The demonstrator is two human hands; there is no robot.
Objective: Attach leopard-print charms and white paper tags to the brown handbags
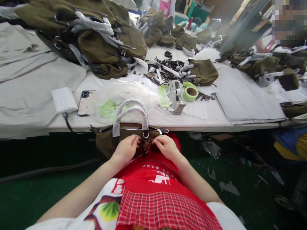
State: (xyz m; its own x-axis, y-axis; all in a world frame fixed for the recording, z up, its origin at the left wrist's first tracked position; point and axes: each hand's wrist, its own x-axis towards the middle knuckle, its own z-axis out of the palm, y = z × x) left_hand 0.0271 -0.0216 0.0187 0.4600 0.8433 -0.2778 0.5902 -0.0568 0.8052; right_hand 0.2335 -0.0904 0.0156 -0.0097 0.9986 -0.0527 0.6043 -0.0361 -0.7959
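Note:
An olive bag with wrapped handles rests between my lap and the table's front edge, its zipper side up. A dark patterned charm hangs from a metal ring near the base of the right handle. My left hand is closed in a pinch just left of the charm. On the charm's other side, my right hand pinches too, its fingertips close to the ring. Something thin seems to run between the fingertips, too small to make out.
On the white table are a power bank, a phone, clear plastic, a metal tape dispenser and green tape. Behind lie straps and piled olive bags. A person stands at the far side.

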